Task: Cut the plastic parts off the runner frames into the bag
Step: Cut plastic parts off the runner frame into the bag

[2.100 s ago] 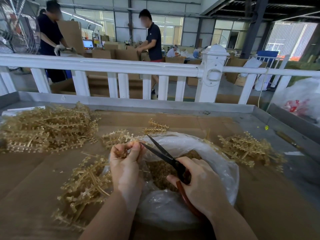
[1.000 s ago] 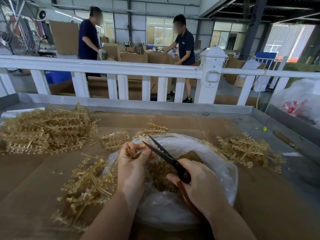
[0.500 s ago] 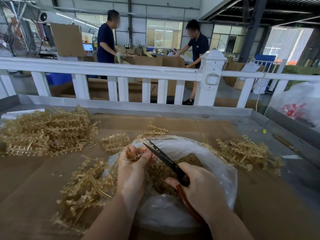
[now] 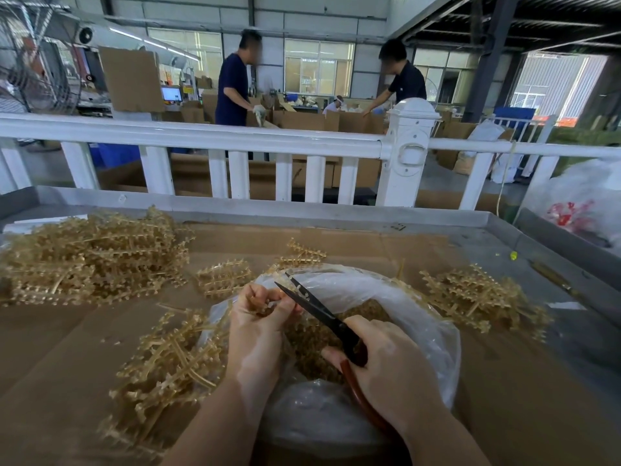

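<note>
Left hand (image 4: 258, 317) pinching a small runner piece (image 4: 261, 306) over the bag (image 4: 416, 317), right hand (image 4: 386, 361) gripping scissors (image 4: 319, 311) with blades at that piece, runner piles (image 4: 90, 257) on cardboard (image 4: 537, 415) around the bag

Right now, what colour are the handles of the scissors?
Reddish-brown handles with black blades, gripped by the right hand; the head view shows them.
</note>
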